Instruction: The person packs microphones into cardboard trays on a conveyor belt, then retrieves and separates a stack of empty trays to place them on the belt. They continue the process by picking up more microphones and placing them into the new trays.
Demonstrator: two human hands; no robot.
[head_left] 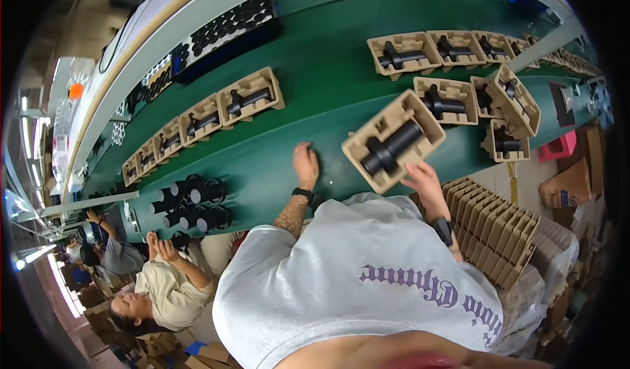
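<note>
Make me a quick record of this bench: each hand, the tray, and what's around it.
Left hand: at the green bench, nothing seen in it
Right hand: gripping the near edge of a tan tray
Tray contents: black cylindrical part
Bench, left: cluster of black cylinders
Bench, far side: similar trays with black parts
Person's right: tray stack
Far left: co-worker's hands

The right hand (426, 184) gripped 1 tilted tan moulded-pulp tray (356, 144) bearing a black ribbed cylinder (394, 147). The left hand (306, 164) was over the green bench (282, 149), contact unclear. Filled trays (269, 77) lined both sides; dark cylindrical parts (211, 192) clustered near a co-worker (174, 297).
</note>
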